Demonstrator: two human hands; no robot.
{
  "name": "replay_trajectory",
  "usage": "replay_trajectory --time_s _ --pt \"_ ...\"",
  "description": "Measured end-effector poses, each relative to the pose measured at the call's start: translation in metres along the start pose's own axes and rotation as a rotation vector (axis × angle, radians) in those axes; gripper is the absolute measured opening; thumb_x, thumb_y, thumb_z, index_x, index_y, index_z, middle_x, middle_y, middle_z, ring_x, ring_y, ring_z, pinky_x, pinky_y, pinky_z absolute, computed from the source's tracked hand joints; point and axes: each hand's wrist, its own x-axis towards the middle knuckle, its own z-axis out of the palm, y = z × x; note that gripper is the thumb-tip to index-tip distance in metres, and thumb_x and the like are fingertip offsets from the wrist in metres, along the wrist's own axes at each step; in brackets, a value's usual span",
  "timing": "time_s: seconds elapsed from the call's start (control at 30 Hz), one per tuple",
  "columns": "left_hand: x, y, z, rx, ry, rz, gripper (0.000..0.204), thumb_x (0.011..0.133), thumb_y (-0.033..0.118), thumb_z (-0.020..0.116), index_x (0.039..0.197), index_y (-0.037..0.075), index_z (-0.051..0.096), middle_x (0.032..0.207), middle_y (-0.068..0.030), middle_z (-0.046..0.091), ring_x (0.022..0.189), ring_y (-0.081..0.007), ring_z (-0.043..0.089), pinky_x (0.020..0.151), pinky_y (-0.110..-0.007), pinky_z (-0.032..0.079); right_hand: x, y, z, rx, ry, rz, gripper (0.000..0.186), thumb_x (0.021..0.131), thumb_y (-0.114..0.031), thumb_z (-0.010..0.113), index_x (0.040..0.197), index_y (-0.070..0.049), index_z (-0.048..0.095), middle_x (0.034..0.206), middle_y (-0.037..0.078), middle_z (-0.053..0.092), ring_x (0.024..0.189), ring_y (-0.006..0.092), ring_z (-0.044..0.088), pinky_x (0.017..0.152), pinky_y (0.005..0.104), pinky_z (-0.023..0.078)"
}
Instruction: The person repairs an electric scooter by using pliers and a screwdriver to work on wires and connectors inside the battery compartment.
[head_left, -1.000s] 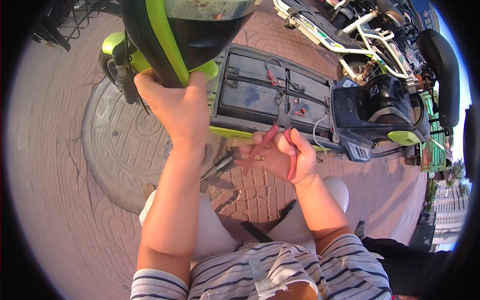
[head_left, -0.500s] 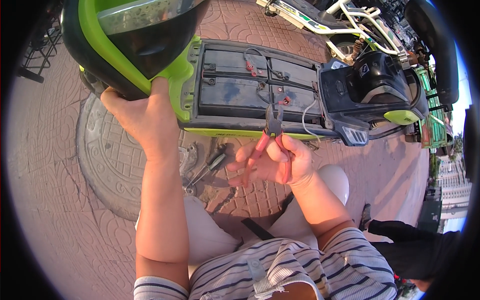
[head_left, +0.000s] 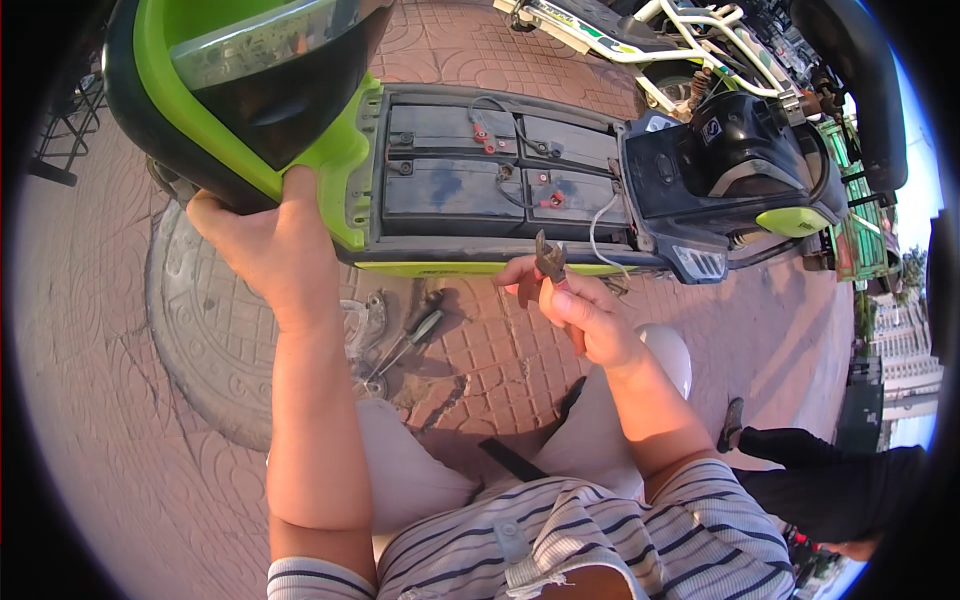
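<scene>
My left hand (head_left: 265, 240) is closed around the lower edge of the green and black body shell (head_left: 150, 120) of an electric scooter, thumb on top and the other fingers hidden underneath. In my right hand (head_left: 580, 310) is a pair of pliers (head_left: 550, 258), its dark jaws pointing up and its red handles mostly covered by my fingers. The pliers are apart from the scooter, just on the near side of its open battery bay. Several dark batteries (head_left: 450, 188) lie in that bay, with red terminal connectors (head_left: 553, 200) and black leads on top. A loose white cable (head_left: 597, 228) hangs over the bay's near edge.
A screwdriver (head_left: 423, 328) and a clear plastic piece (head_left: 365, 325) lie on the brick paving beside a round manhole cover (head_left: 215, 330). Another white-framed vehicle (head_left: 590, 40) stands beyond the scooter. At right, a person in dark trousers (head_left: 820, 490) is close by.
My right hand has drawn the pliers back from the batteries toward me, turning them and gathering its fingers around the handles. My left hand keeps its hold on the shell. The view has shifted slightly.
</scene>
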Motion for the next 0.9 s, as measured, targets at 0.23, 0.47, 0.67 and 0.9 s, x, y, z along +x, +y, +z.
replay_trajectory --time_s 0.23,0.47,0.67,0.9 --pt "-0.001 0.006 -0.003 0.026 -0.012 -0.012 0.049 0.076 0.002 0.070 0.113 -0.007 0.039 0.109 -0.0151 0.051 0.099 -0.0186 0.052 0.091 -0.030 0.043 -0.001 0.012 -0.006 0.038 0.096 -0.087 0.037 0.098 -0.035 0.050 0.090 0.000 0.059 0.125 0.014 0.054 0.102 0.0163 0.047 0.096 0.0342 0.036" --pt "-0.002 0.005 0.001 0.013 -0.021 0.000 0.049 0.077 0.000 0.069 0.115 -0.008 0.038 0.109 -0.0157 0.051 0.099 -0.0179 0.052 0.090 -0.028 0.043 -0.003 0.009 -0.004 -0.223 0.276 -0.186 0.026 0.096 -0.023 0.057 0.083 -0.001 0.056 0.124 0.014 0.052 0.106 0.0188 0.045 0.094 0.0347 0.036" --pt "-0.001 0.005 0.000 0.020 -0.036 0.023 0.047 0.077 -0.002 0.068 0.113 -0.008 0.038 0.109 -0.0156 0.051 0.099 -0.0176 0.053 0.090 -0.028 0.043 0.000 0.015 -0.008 -0.358 0.382 -0.325 0.024 0.095 -0.016 0.060 0.099 0.008 0.058 0.125 0.011 0.048 0.098 0.0141 0.048 0.086 0.0269 0.042" --pt "-0.001 0.006 -0.001 0.008 -0.047 0.012 0.046 0.077 -0.003 0.067 0.112 -0.007 0.038 0.108 -0.0147 0.050 0.099 -0.0172 0.053 0.090 -0.028 0.044 0.002 0.017 -0.008 -0.407 0.471 -0.309 0.025 0.095 -0.017 0.061 0.096 0.007 0.058 0.123 0.013 0.049 0.097 0.0181 0.053 0.085 0.0297 0.044"
